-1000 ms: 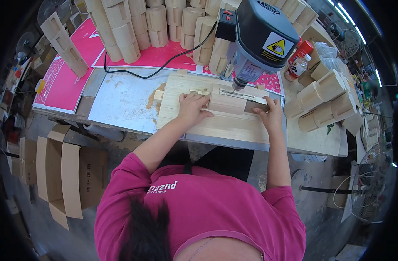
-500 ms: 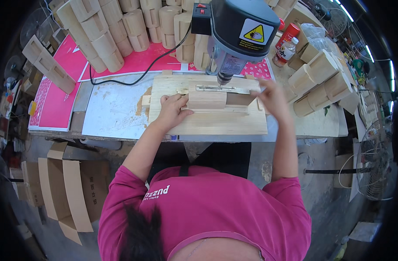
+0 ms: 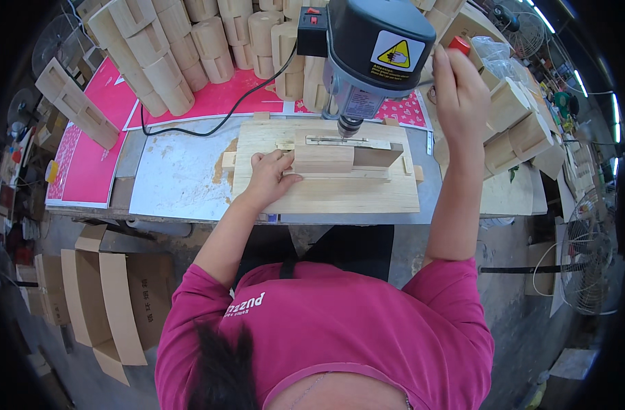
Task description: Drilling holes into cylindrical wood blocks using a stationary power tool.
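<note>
drill press [image 3: 370,55]: 1 | hands: 2 | cardboard box [image 3: 111,301]: 1 | fans: 3

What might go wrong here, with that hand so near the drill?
The left hand presses the wooden block just beside the drill bit; a slip might bring fingers under it. The right hand is up at the drill's lever, so only one hand steadies the block, which may twist.

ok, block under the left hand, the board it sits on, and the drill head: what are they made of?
Block: pale bare wood, faint grain, no visible coating. The left hand presses on it.
Board: same light wood, matte, apparently unfinished, with strips fixed on top.
Drill head: dark grey casing, smooth with a slight sheen; plastic or painted metal, cannot tell. The part below looks like bare metal.
</note>
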The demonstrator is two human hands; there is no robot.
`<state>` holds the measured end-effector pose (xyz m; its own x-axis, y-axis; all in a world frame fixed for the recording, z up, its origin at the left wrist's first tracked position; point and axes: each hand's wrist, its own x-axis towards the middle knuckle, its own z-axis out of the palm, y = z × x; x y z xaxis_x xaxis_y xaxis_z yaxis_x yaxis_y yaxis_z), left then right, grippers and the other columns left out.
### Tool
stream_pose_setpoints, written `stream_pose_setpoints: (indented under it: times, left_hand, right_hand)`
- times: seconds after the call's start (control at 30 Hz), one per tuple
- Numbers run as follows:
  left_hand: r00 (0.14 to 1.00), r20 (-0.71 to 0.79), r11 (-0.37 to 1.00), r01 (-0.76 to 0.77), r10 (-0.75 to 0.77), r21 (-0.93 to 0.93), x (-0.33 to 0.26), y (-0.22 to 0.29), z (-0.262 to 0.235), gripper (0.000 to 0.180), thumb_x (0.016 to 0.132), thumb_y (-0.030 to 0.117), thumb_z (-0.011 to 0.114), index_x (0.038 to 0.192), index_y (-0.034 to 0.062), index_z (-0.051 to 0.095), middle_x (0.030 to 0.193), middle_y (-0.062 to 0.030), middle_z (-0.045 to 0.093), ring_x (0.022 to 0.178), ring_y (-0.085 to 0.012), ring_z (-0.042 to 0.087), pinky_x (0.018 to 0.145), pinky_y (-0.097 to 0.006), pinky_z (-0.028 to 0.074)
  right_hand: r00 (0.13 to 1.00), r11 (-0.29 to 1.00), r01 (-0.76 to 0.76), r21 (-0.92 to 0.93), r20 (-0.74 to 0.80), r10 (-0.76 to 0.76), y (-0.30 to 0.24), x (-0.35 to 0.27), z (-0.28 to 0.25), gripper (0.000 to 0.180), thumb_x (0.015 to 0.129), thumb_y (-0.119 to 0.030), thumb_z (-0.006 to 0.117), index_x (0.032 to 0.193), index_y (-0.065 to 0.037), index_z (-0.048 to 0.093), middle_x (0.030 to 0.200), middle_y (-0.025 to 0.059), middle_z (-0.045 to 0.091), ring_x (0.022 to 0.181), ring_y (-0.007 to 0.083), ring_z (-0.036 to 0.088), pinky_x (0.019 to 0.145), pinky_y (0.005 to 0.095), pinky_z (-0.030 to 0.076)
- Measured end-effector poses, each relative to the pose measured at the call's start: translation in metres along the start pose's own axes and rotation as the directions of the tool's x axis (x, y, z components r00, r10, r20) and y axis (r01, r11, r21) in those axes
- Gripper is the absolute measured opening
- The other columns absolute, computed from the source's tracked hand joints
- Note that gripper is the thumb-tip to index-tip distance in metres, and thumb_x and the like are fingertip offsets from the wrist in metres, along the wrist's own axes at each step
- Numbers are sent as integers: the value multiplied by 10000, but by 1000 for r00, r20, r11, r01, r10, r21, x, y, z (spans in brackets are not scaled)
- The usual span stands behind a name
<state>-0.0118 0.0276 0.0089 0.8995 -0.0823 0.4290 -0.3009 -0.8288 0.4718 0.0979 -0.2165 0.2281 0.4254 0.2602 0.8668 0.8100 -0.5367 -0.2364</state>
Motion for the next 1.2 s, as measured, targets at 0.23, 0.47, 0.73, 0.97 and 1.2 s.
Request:
stream_pose_setpoints:
  times: [0.23, 0.47, 0.73, 0.97, 1.2]
  left_hand:
    - [1000, -5, 1000, -6, 6, -21, 2, 0, 0, 417, 666, 242, 710, 1042, 116, 581, 749, -19, 517, 749, -193, 503, 745, -355, 263]
    - [1000, 5, 1000, 4, -4, -22, 2, 0, 0, 428, 662, 244, 714, 1047, 109, 584, 753, -24, 520, 753, -192, 505, 744, -354, 264]
    - [1000, 20, 999, 24, -25, 21, 2, 3, -1, 444, 662, 251, 713, 1061, 106, 582, 769, -19, 530, 775, -189, 514, 753, -357, 266]
    - [1000, -13, 999, 28, -28, -27, 18, 29, 27, 471, 662, 257, 710, 1087, 102, 578, 763, -28, 515, 774, -197, 507, 739, -357, 264]
    - [999, -14, 999, 36, -36, -21, 15, 26, 25, 446, 674, 266, 709, 1071, 109, 580, 762, -34, 516, 766, -199, 496, 747, -356, 269]
  right_hand:
    - [987, 977, -136, 165, -57, 147, -20, -95, 3, 106, 847, -67, 538, 818, 6, 609, 635, 110, 550, 522, 207, 522, 498, 270, 399]
    - [984, 952, -167, 256, -23, 179, 7, -143, 46, 168, 881, -61, 475, 927, 35, 604, 698, 77, 541, 579, 140, 493, 537, 259, 382]
    - [988, 984, -147, 102, -32, 151, -11, -55, -5, 142, 828, -103, 548, 742, 2, 590, 545, 120, 474, 516, 233, 504, 501, 313, 377]
    - [955, 960, -253, -119, 129, 267, 43, 53, 27, 358, 856, -302, 472, 824, 31, 600, 644, 98, 578, 622, 138, 540, 595, 257, 408]
    - [955, 962, -272, -13, 117, 271, 2, 6, -6, 305, 835, -259, 499, 711, 13, 559, 606, 173, 522, 559, 273, 525, 545, 334, 400]
